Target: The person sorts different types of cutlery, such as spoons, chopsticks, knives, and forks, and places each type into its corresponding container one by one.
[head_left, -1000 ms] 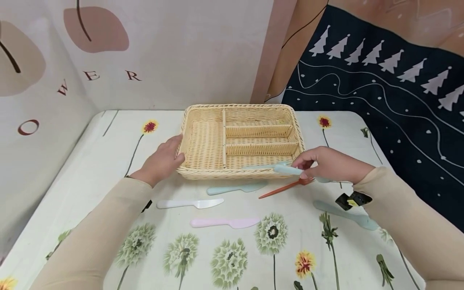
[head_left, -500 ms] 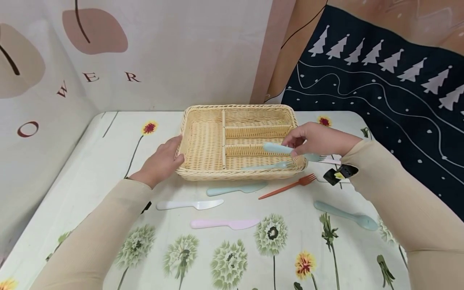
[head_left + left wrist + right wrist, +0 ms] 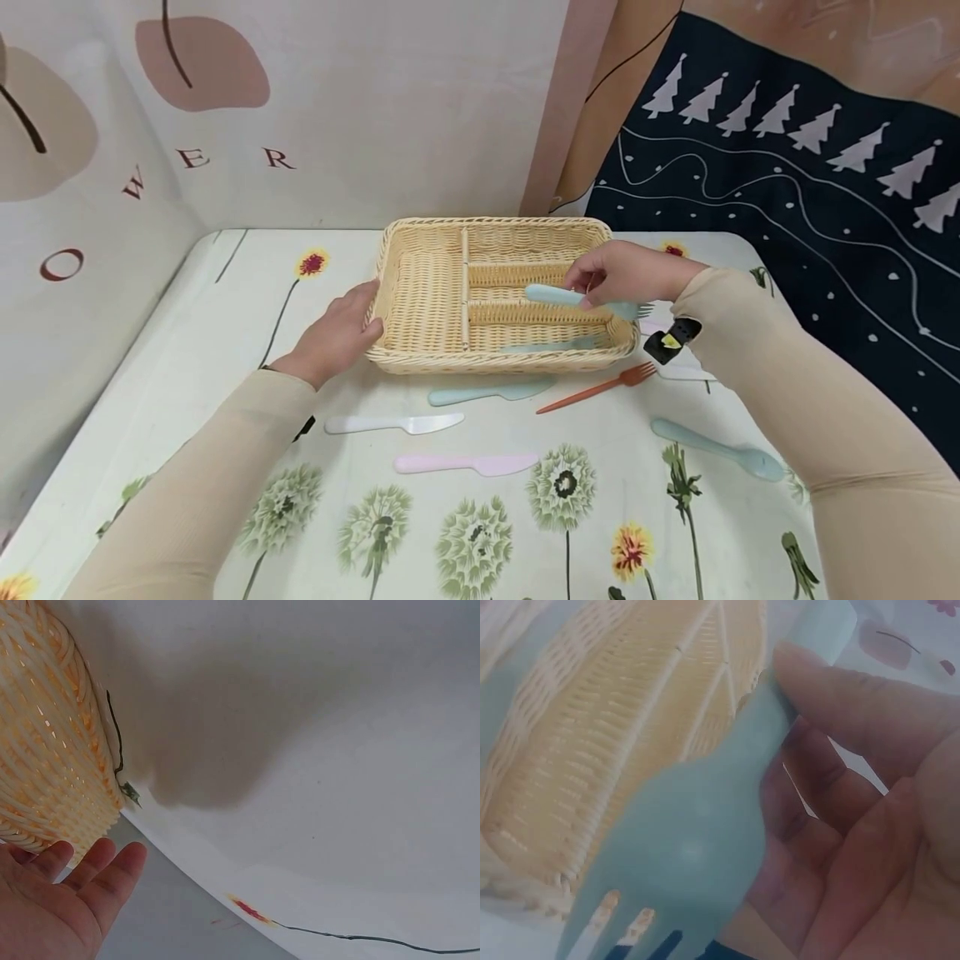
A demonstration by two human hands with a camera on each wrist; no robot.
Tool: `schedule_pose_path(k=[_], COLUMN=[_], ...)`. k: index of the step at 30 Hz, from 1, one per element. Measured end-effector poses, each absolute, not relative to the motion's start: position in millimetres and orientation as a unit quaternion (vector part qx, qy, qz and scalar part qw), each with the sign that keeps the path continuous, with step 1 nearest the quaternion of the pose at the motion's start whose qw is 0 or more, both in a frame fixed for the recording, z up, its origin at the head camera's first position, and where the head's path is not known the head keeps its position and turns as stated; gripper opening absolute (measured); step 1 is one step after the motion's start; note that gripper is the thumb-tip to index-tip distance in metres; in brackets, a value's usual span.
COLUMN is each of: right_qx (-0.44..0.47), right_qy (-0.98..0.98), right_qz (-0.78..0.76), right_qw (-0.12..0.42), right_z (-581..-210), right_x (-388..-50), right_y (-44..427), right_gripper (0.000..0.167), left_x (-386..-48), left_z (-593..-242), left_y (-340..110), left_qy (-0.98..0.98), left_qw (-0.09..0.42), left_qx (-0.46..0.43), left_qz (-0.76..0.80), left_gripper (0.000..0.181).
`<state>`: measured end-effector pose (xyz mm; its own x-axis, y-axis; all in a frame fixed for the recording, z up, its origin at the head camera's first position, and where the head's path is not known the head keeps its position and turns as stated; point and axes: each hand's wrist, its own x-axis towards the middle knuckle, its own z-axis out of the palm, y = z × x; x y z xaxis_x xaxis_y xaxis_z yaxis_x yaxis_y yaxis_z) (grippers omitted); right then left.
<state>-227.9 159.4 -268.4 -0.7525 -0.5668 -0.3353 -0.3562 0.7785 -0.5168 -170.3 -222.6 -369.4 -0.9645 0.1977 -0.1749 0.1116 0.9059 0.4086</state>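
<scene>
Right hand (image 3: 626, 271) pinches pale-blue fork (image 3: 716, 795) | compartmented wicker basket (image 3: 423, 283) lies beneath that grip | left hand (image 3: 330, 333), fingers loosely extended, touches basket's opposite side

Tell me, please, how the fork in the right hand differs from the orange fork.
The held fork is pale blue; the orange fork is reddish. The right hand pinches the held fork partly over the basket, while the orange fork lies on the tablecloth. The held fork's handle ends broad and rounded; the orange fork's tapers. Both point their tines rightward in the head view.
</scene>
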Motion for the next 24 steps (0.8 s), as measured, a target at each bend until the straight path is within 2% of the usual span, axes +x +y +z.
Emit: schedule_pose_path(k=[24], right_qx=[-0.277], right_qy=[0.887], right_qz=[-0.180], right_qw=[0.323], right_z=[-304], right_x=[-255], right_y=[124], right_gripper=[0.023], left_x=[-169], left_z=[-370], left_y=[-222], left_qy=[0.971], left_qw=[0.106], left_qx=[0.072], left_qz=[0.202], left_gripper=[0.066])
